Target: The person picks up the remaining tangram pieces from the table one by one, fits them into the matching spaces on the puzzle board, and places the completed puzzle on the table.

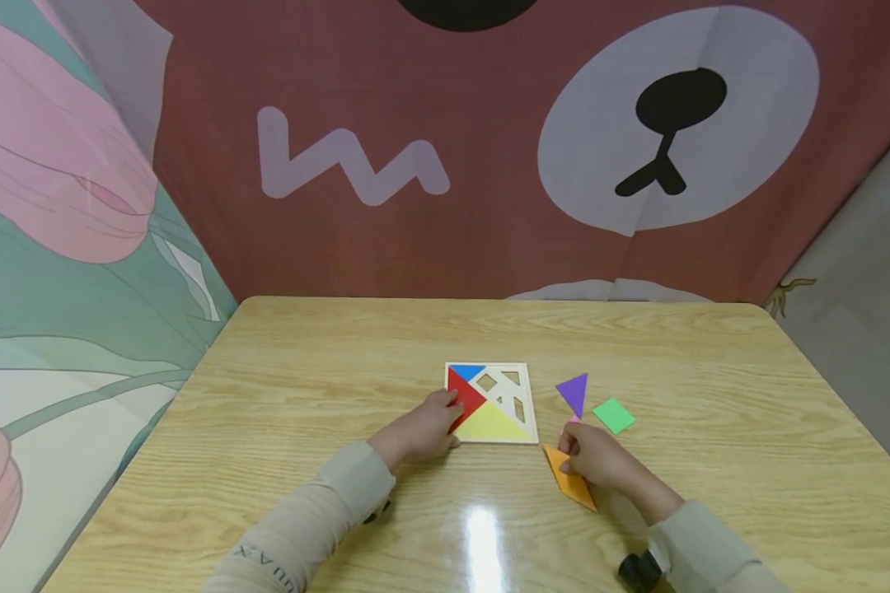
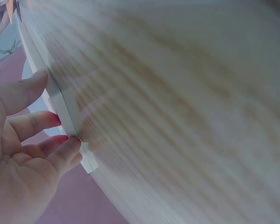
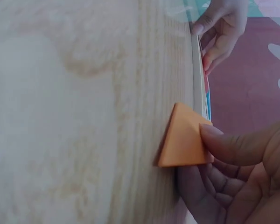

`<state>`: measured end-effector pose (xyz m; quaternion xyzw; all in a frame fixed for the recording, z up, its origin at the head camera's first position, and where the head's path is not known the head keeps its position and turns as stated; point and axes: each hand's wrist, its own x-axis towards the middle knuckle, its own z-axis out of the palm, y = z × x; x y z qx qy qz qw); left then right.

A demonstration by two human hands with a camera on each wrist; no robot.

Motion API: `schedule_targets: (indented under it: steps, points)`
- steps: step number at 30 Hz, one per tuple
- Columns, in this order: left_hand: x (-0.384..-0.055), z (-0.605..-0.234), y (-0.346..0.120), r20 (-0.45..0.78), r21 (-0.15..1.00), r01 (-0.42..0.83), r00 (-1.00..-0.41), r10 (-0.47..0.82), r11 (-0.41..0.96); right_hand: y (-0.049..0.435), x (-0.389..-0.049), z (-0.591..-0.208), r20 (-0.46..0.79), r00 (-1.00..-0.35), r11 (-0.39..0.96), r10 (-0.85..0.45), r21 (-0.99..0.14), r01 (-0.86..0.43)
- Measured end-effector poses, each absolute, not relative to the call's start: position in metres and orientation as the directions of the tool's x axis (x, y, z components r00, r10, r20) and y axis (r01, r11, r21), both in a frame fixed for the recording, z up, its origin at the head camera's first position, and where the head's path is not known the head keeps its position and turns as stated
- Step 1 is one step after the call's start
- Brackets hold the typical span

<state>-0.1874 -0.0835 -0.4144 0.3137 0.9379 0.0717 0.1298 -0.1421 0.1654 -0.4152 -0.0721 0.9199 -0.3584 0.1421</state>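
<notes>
A white-framed tangram board (image 1: 532, 416) lies flat on the table, with a blue triangle (image 1: 468, 371), a red triangle (image 1: 466, 394) and a yellow triangle (image 1: 495, 425) in it. My left hand (image 1: 424, 424) grips its near left corner, thumb at the front edge (image 2: 60, 100), fingertips over the red piece. Between thumb and fingers, my right hand (image 1: 601, 457) pinches an orange tangram piece (image 1: 574, 487), a parallelogram tilted just right of the board. Beyond that hand are a purple triangle (image 1: 574, 393), a green square (image 1: 614, 415) and a pink piece (image 1: 574, 419), mostly hidden by the fingers.
The light wood table (image 1: 326, 354) reaches back to a brown curtain (image 1: 386, 247) printed with a bear face. Cut-out openings show in the board's far right part. Black wrist gear (image 1: 639, 570) sits under the right sleeve.
</notes>
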Motion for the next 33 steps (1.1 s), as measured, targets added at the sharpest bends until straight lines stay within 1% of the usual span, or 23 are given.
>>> schedule_targets:
  steps: [4,10,19,25,33]
  points:
    - [-0.1876,-0.4143,-0.083,-0.21,0.225,0.559,-0.772,0.6,0.798,0.1677,-0.144,-0.4166,-0.207,-0.949,0.707,-0.238,-0.707,-0.023]
    - [-0.1877,-0.4153,-0.0834,-0.2,0.223,0.567,-0.77,0.606,0.793,0.1696,-0.1458,-0.4197,-0.159,-0.955,0.71,-0.249,-0.701,-0.069]
    - [-0.1889,-0.4148,-0.0841,-0.199,0.21,0.581,-0.762,0.616,0.787,0.1694,-0.1497,-0.4214,-0.101,-0.963,0.67,-0.25,-0.736,-0.096]
    - [-0.1888,-0.4155,-0.0848,-0.191,0.227,0.577,-0.763,0.617,0.784,0.1692,-0.1504,-0.4209,-0.091,-0.963,0.657,-0.254,-0.747,-0.102]
    - [-0.1878,-0.4155,-0.0849,-0.169,0.234,0.586,-0.761,0.626,0.775,0.1706,-0.1512,-0.4209,-0.082,-0.95,0.589,-0.301,-0.8,-0.117]
